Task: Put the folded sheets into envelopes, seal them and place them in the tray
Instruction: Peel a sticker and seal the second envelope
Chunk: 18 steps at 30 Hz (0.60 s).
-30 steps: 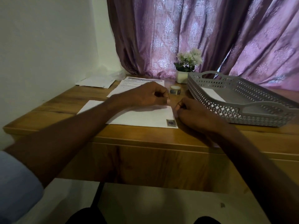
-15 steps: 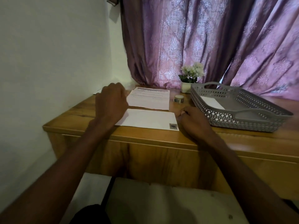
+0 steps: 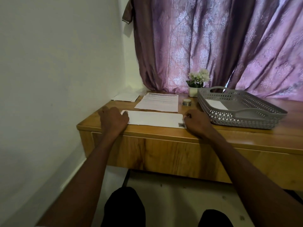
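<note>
A long white envelope (image 3: 155, 118) with a small dark stamp at its near right corner lies flat near the front of the wooden desk (image 3: 164, 135). My left hand (image 3: 113, 120) rests on its left end, thumb lying on the paper. At the envelope's right edge my right hand (image 3: 196, 122) has its fingers curled, pinching that edge beside the stamp. The grey perforated tray (image 3: 246, 119) stands to the right, with a white envelope (image 3: 214, 104) inside it. Behind the long envelope lies a printed sheet (image 3: 157, 102).
A small tape roll (image 3: 186, 102) sits between the sheet and the tray. A white pot of flowers (image 3: 196, 82) stands by the purple curtain. More white papers (image 3: 126, 96) lie in the back left corner against the wall. The desk's front edge is close to my wrists.
My left hand slid from the envelope's top right, near my right hand, to its left end. My head pulled back and up. My right hand stayed at the right edge.
</note>
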Motion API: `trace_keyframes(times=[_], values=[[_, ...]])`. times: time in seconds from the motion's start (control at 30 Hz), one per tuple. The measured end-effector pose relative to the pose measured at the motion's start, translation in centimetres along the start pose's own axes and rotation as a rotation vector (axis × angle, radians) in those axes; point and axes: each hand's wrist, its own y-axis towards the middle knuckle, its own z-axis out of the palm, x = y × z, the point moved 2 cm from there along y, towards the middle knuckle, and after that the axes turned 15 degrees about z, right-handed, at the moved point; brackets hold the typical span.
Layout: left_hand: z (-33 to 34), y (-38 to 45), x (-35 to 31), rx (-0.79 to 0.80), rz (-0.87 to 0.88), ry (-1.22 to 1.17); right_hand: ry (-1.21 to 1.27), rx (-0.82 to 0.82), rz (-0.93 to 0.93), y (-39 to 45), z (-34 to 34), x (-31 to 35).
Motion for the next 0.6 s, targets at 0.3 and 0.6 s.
trace_keyframes(times=[0.3, 0.6], values=[[-0.9, 0.4, 0.0, 0.007, -0.028, -0.246, 0.02, 0.011, -0.012, 0.0, 0.0, 0.1], [-1.7, 0.6, 0.2, 0.015, -0.076, -0.651, 0.066, 0.021, -0.017, 0.9, 0.5, -0.6]])
